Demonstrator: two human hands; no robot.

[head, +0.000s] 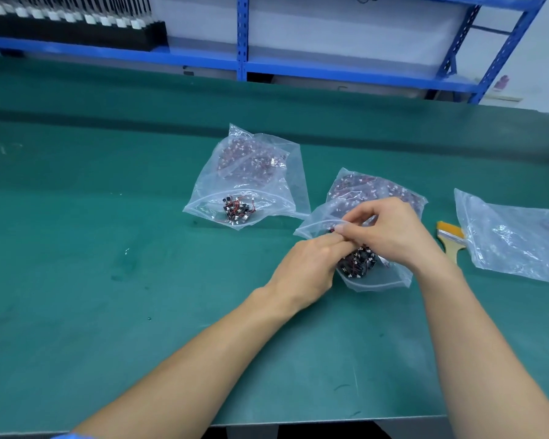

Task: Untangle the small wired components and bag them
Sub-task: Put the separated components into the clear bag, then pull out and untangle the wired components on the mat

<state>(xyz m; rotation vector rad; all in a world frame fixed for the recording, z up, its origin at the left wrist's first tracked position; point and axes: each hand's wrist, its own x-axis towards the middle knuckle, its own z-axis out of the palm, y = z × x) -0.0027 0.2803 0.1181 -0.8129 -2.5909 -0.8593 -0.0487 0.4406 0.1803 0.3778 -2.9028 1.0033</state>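
A tangled clump of small black components with red wires (357,263) lies on the mouth of a clear plastic bag (377,282) in the middle of the green table. My left hand (305,267) and my right hand (390,231) meet just above the clump, fingertips pinching together at something small drawn from it; the piece itself is hidden by the fingers. A second clear bag (251,172) to the left holds a small heap of the same wired components (236,212) near its opening, with more bagged parts behind.
A third clear bag (517,236) lies at the right, partly over a yellow-bristled brush (449,237). Blue metal shelving (241,36) runs along the back, with rows of black-and-white parts (76,17) at the upper left. The table's front edge (330,423) is near my forearms.
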